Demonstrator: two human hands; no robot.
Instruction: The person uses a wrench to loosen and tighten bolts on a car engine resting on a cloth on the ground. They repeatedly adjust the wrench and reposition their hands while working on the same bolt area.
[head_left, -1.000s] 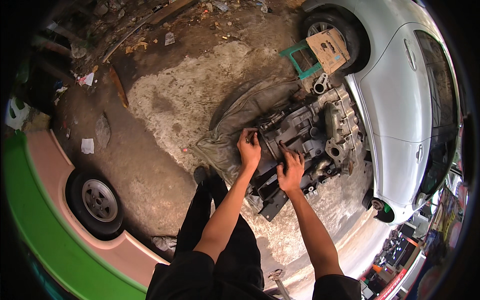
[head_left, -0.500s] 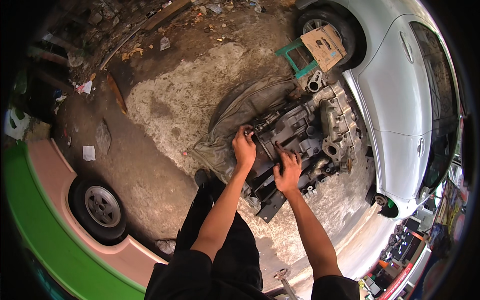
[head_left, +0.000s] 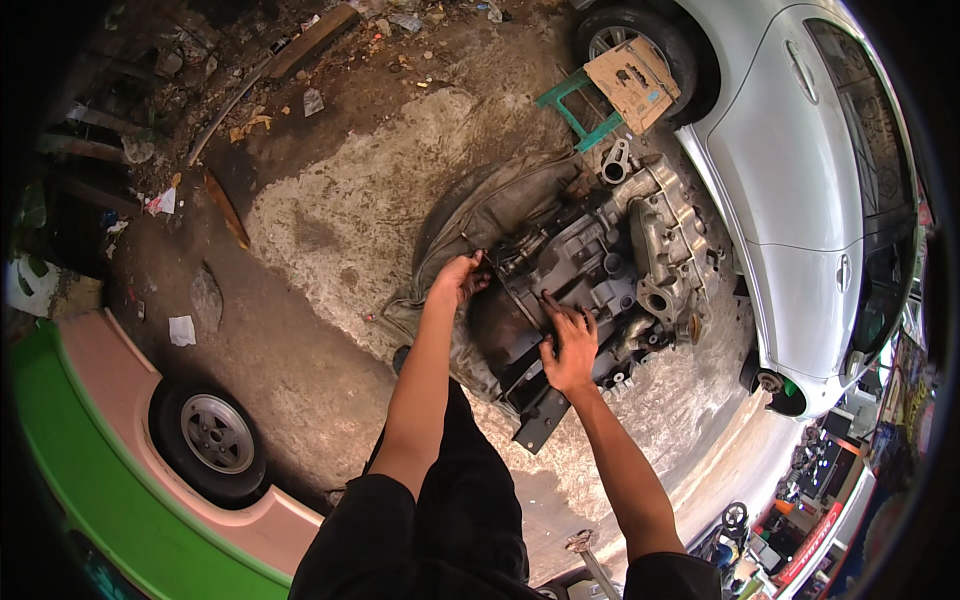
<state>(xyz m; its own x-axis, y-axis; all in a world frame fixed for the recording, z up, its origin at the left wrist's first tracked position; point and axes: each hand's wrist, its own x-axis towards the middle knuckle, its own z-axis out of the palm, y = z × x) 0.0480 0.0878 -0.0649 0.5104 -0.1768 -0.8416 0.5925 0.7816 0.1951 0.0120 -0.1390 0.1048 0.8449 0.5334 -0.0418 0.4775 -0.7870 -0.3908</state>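
A dark, greasy car engine [head_left: 585, 262] lies on its side on the ground, on a grimy cloth cover [head_left: 468, 212]. My left hand [head_left: 458, 279] is at the engine's left edge, its fingers curled together; whatever they may pinch is too small to make out. On top of the engine block rests my right hand [head_left: 573, 352], fingers spread and pointing away from me, gripping nothing. Just beyond it are the lighter metal cylinder head and manifold [head_left: 655, 240]. A flat dark bracket [head_left: 543, 420] sticks out from the engine's near end.
A silver car [head_left: 780, 190] stands close on the right. Behind the engine is a green stool [head_left: 590, 120] with a cardboard piece [head_left: 632, 84] on it. At the left is a green and pink vehicle [head_left: 110, 420] with its wheel [head_left: 215, 435]. A metal tool [head_left: 590, 560] lies near my feet.
My left hand has moved a little left, away from the engine's upper edge, fingers still curled. My right hand stays on the block. The whole view has shifted slightly.
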